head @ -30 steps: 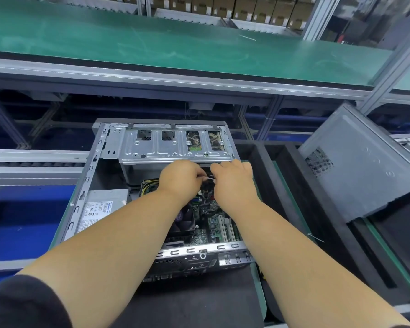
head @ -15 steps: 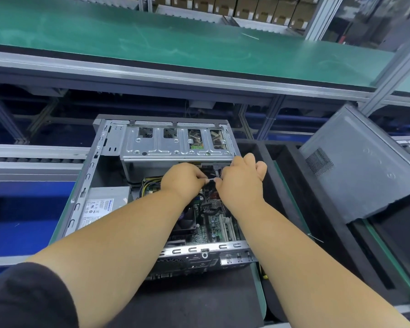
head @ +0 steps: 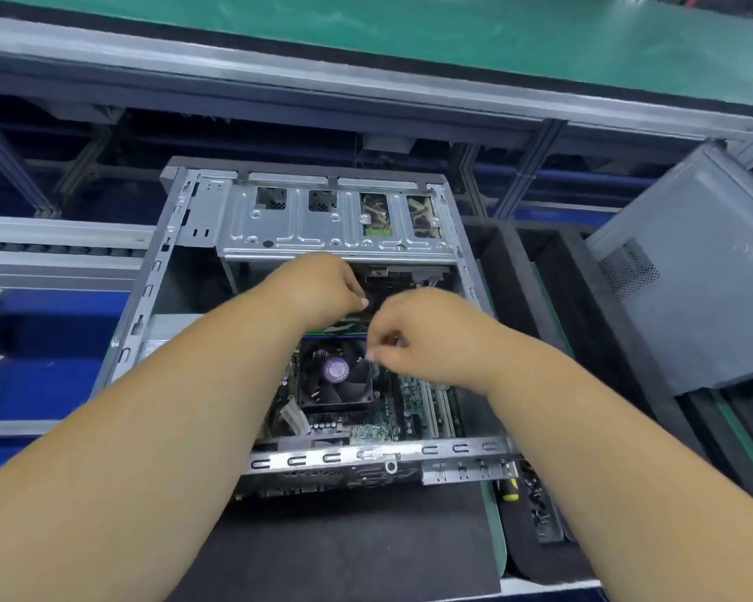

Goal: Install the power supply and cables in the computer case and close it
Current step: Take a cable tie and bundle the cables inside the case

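Reaching into open case (head: pixel 157 271), both hands curled.

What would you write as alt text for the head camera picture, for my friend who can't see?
Two bare hands, the left hand and right hand, reach into an open computer case, fingers curled just above the black cooling fan. The grey side panel leans off to the right, not yet fitted.
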`<state>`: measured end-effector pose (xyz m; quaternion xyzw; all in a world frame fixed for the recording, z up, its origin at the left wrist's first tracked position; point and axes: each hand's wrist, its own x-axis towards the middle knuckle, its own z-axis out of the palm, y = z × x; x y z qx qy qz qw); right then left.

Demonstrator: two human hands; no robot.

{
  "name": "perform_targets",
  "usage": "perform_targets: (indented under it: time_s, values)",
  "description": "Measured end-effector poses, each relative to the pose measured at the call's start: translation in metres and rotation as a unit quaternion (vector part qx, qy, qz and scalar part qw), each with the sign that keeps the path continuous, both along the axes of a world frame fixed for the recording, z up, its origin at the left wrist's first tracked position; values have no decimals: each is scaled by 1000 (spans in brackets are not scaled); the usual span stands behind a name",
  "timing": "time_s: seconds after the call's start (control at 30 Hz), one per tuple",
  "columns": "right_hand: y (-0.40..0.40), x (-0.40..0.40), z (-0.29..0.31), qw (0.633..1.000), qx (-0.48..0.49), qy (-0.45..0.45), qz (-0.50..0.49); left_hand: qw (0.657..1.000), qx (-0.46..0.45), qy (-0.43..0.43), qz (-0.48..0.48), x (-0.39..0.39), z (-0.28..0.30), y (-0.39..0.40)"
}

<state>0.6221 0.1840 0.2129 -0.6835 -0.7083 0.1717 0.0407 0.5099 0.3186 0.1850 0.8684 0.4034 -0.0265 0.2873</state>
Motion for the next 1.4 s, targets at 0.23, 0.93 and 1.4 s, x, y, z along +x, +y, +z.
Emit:
perform_targets:
  time_s: [0.23, 0.93, 1.4]
  values:
    - [18, -9, -16, 929, -361, 32, 71, 998, -40, 48, -13, -3, 5, 2]
    - [46, 6, 17, 986, -137, 95, -9, 934, 4, 346, -91, -44, 36, 23]
    - [35, 3, 9, 984, -147, -84, 46, 994, -20, 90, 58, -79, 48, -14]
